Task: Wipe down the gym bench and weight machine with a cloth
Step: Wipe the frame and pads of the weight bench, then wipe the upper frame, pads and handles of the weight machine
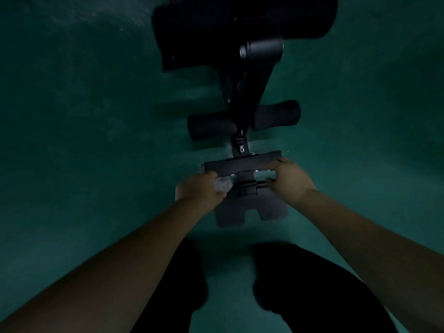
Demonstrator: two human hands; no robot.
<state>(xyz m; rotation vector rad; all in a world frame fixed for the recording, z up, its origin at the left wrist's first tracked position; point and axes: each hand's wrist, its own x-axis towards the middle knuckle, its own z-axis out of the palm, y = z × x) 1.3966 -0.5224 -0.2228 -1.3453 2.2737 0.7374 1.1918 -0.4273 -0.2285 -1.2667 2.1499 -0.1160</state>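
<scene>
A pale, crumpled cloth (223,184) sits bunched in the left hand (200,188), whose fingers curl round it and press it against the near left end of the bench's black crossbar (242,164). The right hand (288,177) holds the right end of that same bar, fingers over the far edge and thumb curled below, beside a thin rod (260,183) that sticks out of a clamp at the middle. Just nearer lies a flat dark footplate (252,207) with a notch in its near edge. Farther away the bench frame (245,92) carries two black foam rollers (212,127), one each side, then a grey cylinder (262,48) and the dark padded seat (240,25). All stands on a green floor (96,116). The person's dark-clad knees (283,280) show at the near edge.
</scene>
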